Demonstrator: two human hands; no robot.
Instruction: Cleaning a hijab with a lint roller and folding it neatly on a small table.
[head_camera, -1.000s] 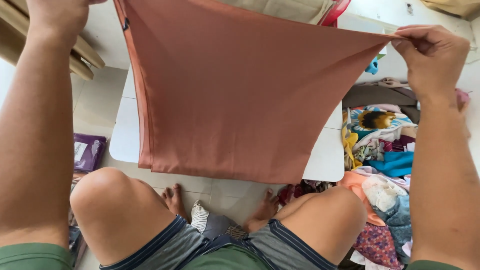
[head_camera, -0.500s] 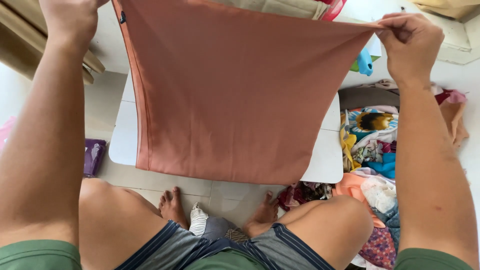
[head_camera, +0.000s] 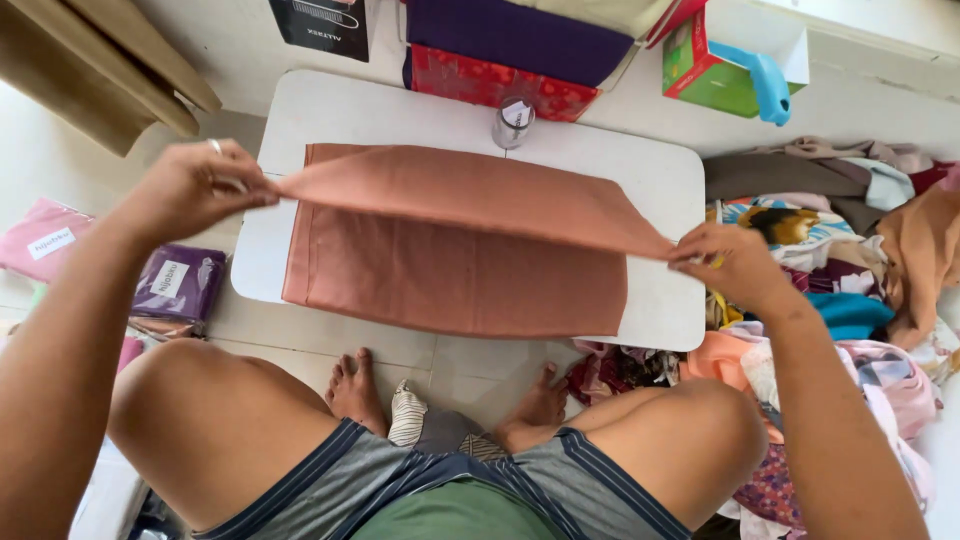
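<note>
Pinching opposite corners of the terracotta cloth (head_camera: 455, 240), the left hand (head_camera: 190, 185) and right hand (head_camera: 725, 265) are both closed on its upper layer. The cloth lies folded on the white low table (head_camera: 660, 175), just before a small glass jar (head_camera: 513, 122).

Home floor: low white table (head_camera: 330, 110), clothes heap (head_camera: 830, 250), packaged fabrics (head_camera: 180, 285).

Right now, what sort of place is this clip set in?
Probably a room in a home, used for folding and packing clothes. A low white table stands on a tiled floor, a heap of mixed garments lies to the right, and bagged fabric packets lie to the left.
</note>
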